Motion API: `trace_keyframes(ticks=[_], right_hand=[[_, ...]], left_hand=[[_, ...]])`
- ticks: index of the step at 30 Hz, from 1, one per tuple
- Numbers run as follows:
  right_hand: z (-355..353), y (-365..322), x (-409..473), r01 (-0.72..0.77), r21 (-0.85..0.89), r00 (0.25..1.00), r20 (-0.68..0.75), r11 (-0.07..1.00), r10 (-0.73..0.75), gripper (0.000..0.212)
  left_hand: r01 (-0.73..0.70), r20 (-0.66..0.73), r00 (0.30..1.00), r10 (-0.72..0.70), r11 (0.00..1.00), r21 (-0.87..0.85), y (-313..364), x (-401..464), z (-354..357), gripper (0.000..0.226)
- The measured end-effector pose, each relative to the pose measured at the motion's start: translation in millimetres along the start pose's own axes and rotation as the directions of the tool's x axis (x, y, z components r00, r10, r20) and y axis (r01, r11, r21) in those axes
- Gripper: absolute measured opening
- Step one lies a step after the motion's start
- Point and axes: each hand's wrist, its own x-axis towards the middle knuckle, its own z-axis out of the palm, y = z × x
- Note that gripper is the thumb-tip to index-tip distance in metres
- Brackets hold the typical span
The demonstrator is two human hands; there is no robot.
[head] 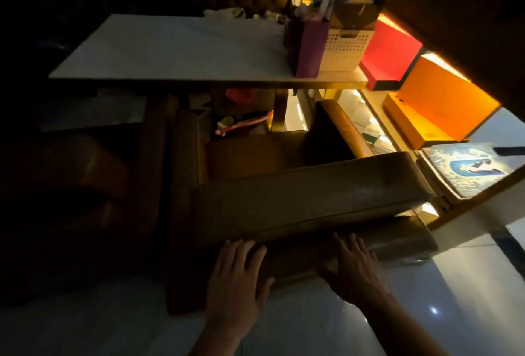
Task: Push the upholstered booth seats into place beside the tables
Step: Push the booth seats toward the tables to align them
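Both hands lie flat, fingers spread, against the back of the brown booth seat (309,199) at lower centre: left hand (234,279), right hand (355,270). The table (176,49) edge runs just beyond; glossy floor (326,327) lies open below.

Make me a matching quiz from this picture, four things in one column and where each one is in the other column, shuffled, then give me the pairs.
Things:
1. purple bag
2. white perforated basket
3. both hands, left and right
4. orange box

Places:
A. flat against the near side of the brown booth seat
B. on the lit ledge to the right of the table
C. on the table, to the left of the basket
D. at the table's right end, between the bag and the red box

Pairs: 1-C, 2-D, 3-A, 4-B
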Motion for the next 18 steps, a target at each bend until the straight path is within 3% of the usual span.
trace_keyframes(ticks=[8, 14, 18], right_hand=[[13, 35, 30, 0.179, -0.022, 0.982, 0.064, 0.984, -0.178, 0.1], [25, 71, 45, 0.215, -0.03, 0.975, 0.068, 0.976, -0.213, 0.111], [37, 81, 53, 0.234, -0.066, 0.972, 0.013, 0.97, -0.233, 0.117]], left_hand=[[0.268, 0.123, 0.956, -0.266, 0.963, 0.005, 32, -3, 39, 0.076], [0.27, 0.177, 0.947, -0.27, 0.963, 0.021, 46, 11, 67, 0.086], [0.238, 0.1, 0.966, -0.239, 0.971, 0.031, 41, 5, 85, 0.09]])
